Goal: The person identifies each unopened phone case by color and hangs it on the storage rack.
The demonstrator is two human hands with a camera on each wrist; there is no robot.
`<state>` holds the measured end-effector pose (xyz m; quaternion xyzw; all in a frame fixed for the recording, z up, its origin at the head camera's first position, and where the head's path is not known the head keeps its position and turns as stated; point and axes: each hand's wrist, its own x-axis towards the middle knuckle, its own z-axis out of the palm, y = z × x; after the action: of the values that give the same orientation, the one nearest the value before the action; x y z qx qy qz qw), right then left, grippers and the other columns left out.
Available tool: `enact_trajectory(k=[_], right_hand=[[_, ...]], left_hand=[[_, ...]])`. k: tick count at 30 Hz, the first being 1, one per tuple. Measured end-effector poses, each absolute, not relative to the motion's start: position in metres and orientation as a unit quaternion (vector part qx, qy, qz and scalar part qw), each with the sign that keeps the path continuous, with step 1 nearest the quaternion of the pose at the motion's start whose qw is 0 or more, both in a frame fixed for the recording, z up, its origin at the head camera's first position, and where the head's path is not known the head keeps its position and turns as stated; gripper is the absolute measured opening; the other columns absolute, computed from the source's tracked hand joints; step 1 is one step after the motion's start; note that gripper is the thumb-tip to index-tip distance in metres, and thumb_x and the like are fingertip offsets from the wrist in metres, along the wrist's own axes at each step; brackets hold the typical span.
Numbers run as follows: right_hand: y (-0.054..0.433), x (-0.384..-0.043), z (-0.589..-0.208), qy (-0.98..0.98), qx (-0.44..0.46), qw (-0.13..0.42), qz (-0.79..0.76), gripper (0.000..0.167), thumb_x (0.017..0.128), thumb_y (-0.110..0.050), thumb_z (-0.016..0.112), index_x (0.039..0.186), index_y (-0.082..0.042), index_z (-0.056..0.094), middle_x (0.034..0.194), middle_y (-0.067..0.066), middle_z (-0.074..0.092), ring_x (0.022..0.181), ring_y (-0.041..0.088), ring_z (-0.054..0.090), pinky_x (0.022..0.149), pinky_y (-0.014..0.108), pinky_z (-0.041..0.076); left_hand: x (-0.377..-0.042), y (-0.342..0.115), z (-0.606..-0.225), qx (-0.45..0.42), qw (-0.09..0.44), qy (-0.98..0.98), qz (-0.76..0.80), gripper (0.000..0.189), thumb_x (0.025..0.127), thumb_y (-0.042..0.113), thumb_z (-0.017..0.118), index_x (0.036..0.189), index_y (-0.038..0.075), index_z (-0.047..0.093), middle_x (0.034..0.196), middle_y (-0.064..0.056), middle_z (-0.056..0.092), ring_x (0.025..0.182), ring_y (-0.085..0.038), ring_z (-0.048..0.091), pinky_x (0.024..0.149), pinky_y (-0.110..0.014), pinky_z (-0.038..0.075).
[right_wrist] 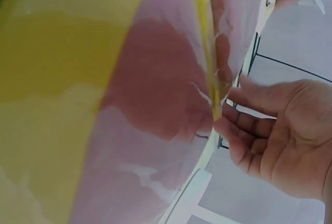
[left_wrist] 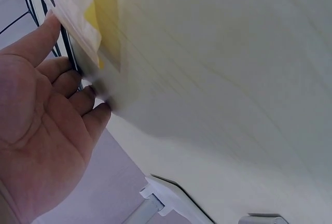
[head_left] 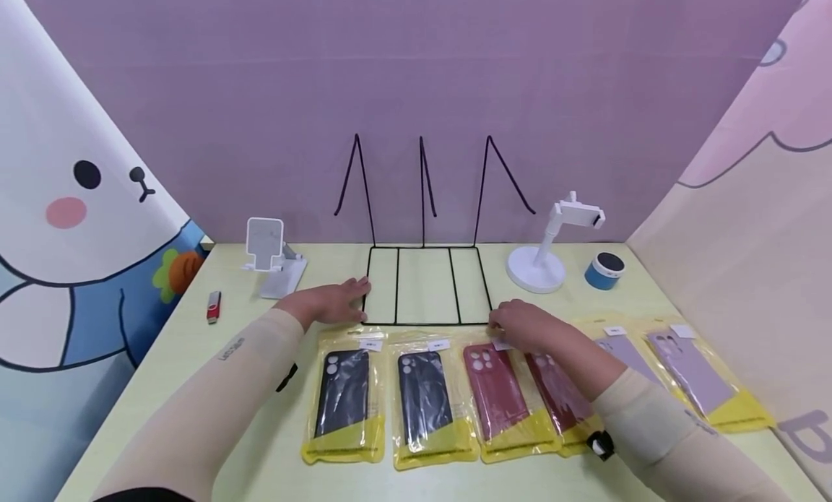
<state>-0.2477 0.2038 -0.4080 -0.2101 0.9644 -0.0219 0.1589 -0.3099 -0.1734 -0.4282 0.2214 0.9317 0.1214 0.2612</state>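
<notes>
A black wire rack [head_left: 429,323] lies on the table, its three bent prongs rising at the back. My left hand [head_left: 331,303] holds the front left corner, with the thumb and fingers [left_wrist: 67,81] about the rod in the left wrist view. At the front right corner, my right hand [head_left: 529,325] grips the rack with curled fingers [right_wrist: 236,136]. Just in front lie bagged phone cases: a black one [head_left: 342,397], another black one [head_left: 425,401] and a red one [head_left: 495,394]. My right forearm partly covers a dark red case [head_left: 560,394].
Two bagged purple cases, one of them the far right case [head_left: 692,372], lie to the right. A white phone stand [head_left: 265,242] and a red USB stick [head_left: 214,307] are at left. Back right stand a round-based white holder [head_left: 536,269] and a small blue speaker [head_left: 604,272].
</notes>
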Motion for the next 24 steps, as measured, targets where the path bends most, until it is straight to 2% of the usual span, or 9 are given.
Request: enact_trajectory(k=[4, 11, 18, 24], right_hand=[[0.204, -0.252, -0.412, 0.968, -0.217, 0.124, 0.012, 0.006, 0.094, -0.012, 0.063, 0.093, -0.011, 0.069, 0.086, 0.002, 0.061, 0.081, 0.020, 0.054, 0.078, 0.037, 0.052], [0.213, -0.254, -0.408, 0.967, -0.240, 0.088, 0.004, 0.010, 0.091, -0.010, 0.065, 0.081, -0.013, 0.065, 0.076, 0.000, 0.057, 0.072, 0.018, 0.050, 0.067, 0.034, 0.048], [0.230, -0.244, -0.381, 0.963, -0.242, 0.060, -0.100, 0.008, 0.094, -0.012, 0.063, 0.087, -0.014, 0.066, 0.079, -0.003, 0.063, 0.072, 0.013, 0.055, 0.068, 0.034, 0.050], [0.243, -0.235, -0.354, 0.933, -0.231, 0.073, -0.265, 0.007, 0.097, -0.018, 0.062, 0.091, -0.016, 0.065, 0.080, -0.001, 0.061, 0.075, 0.017, 0.054, 0.069, 0.033, 0.049]], left_hand=[[-0.309, -0.173, -0.428, 0.213, 0.266, 0.932, 0.126, 0.080, 0.100, 0.046, 0.051, 0.159, 0.019, 0.005, 0.166, -0.003, -0.006, 0.152, -0.031, -0.002, 0.121, -0.056, 0.008], [-0.307, -0.171, -0.428, 0.208, 0.271, 0.930, 0.133, 0.079, 0.101, 0.045, 0.050, 0.159, 0.019, 0.004, 0.166, -0.006, -0.007, 0.152, -0.032, -0.002, 0.121, -0.056, 0.008], [-0.305, -0.168, -0.424, 0.214, 0.267, 0.931, 0.125, 0.078, 0.101, 0.043, 0.050, 0.159, 0.017, 0.005, 0.166, -0.006, -0.004, 0.152, -0.032, -0.001, 0.121, -0.056, 0.010], [-0.305, -0.169, -0.424, 0.220, 0.263, 0.931, 0.122, 0.079, 0.100, 0.043, 0.051, 0.159, 0.016, 0.006, 0.166, -0.008, -0.004, 0.152, -0.033, 0.000, 0.121, -0.056, 0.010]])
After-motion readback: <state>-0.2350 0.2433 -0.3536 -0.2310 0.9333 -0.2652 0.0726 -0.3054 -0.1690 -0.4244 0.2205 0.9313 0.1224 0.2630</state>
